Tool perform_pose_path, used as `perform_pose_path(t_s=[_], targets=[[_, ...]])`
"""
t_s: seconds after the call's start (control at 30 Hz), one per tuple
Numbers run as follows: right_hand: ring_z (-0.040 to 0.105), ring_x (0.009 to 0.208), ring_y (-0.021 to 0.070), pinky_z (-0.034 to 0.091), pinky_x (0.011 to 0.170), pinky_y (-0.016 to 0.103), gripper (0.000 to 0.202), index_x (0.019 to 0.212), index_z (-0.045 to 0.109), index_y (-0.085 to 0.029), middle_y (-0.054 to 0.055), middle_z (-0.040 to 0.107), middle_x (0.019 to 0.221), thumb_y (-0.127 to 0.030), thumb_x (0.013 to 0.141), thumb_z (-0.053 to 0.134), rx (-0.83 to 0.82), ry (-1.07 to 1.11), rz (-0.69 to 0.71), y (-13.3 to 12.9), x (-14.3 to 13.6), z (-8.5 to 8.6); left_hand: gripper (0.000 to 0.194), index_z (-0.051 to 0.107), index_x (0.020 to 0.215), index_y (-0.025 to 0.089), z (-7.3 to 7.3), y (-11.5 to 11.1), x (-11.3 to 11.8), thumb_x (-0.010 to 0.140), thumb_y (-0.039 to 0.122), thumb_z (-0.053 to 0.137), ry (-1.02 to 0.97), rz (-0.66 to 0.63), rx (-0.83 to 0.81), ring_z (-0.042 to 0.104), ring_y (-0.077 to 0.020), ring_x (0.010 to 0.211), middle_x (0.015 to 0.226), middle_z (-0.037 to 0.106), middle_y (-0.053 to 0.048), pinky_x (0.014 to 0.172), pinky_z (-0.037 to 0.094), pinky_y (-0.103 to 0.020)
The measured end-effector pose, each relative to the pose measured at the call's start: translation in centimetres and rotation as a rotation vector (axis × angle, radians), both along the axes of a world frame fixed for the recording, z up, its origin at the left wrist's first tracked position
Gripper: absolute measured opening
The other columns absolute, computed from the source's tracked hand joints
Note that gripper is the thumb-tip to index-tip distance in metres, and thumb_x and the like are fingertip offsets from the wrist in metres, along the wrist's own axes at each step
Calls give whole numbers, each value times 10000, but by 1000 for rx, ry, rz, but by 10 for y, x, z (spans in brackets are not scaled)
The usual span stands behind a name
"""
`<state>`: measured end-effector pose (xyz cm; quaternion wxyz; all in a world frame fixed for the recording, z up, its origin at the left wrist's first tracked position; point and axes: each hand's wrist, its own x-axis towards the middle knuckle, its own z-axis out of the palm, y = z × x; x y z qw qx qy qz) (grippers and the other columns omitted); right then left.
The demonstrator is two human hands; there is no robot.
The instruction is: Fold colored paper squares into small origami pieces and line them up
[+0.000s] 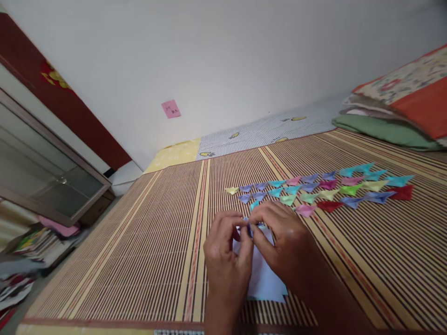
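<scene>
Both hands meet over a stack of pale paper sheets (266,279) lying on the striped mat. A small piece of folded blue paper (250,229) is pinched between them, mostly covered by the fingers. My left hand (228,253) holds its left side between thumb and fingertips. From the right, my right hand (281,235) grips the same piece with thumb and forefinger. Just beyond the hands, several small folded paper shapes (328,184) in blue, pink, green, yellow and red stand in rows on the mat.
The striped mat (157,242) covers the bed. Folded bedding (387,130) is piled at the back right. A pink note (171,109) is stuck on the wall behind. Books (37,244) and a glass-panelled door (52,158) are at the left.
</scene>
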<state>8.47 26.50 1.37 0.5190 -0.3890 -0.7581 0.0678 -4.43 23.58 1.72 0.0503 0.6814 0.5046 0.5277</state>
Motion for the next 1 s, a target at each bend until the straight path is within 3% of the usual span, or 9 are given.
perform_pose_path(t_s=[0.23, 0.6, 0.77, 0.87, 1.0], targets=[[605, 828, 242, 440, 766, 391, 150, 804, 574, -177, 62, 649, 816, -52, 878, 539, 19, -33, 26, 2, 4, -1, 227, 631, 831, 195, 3, -1, 2, 864, -25, 587, 10, 3, -31, 551, -111, 666, 804, 598, 9, 581, 444, -226], [563, 807, 229, 406, 746, 373, 149, 797, 551, -178, 52, 618, 810, -54, 879, 544, -27, -32, 50, 2, 7, 1, 246, 629, 846, 191, -1, 3, 0, 849, -49, 575, -17, -46, 68, 593, -106, 760, 867, 621, 2, 612, 463, -200], [565, 829, 232, 431, 769, 383, 155, 796, 543, -182, 58, 604, 813, -44, 863, 522, -8, 39, 43, 2, 6, 1, 231, 624, 838, 212, -9, 4, -1, 861, -16, 592, -256, -74, -11, 643, -125, 826, 957, 647, 0, 665, 520, -225], [564, 824, 229, 439, 764, 382, 157, 789, 544, -182, 56, 596, 803, -52, 874, 523, 2, 59, 43, 2, 6, 1, 198, 629, 854, 216, -12, 4, -2, 887, 24, 593, -437, -119, -81, 659, -106, 736, 991, 660, 4, 633, 543, -224], [563, 821, 223, 443, 757, 376, 161, 795, 553, -176, 58, 601, 807, -52, 895, 528, 25, 60, 52, 2, 6, 1, 185, 642, 880, 219, -11, 3, 0, 893, 41, 596, -458, -135, -139, 660, -105, 739, 974, 682, 5, 657, 544, -218]])
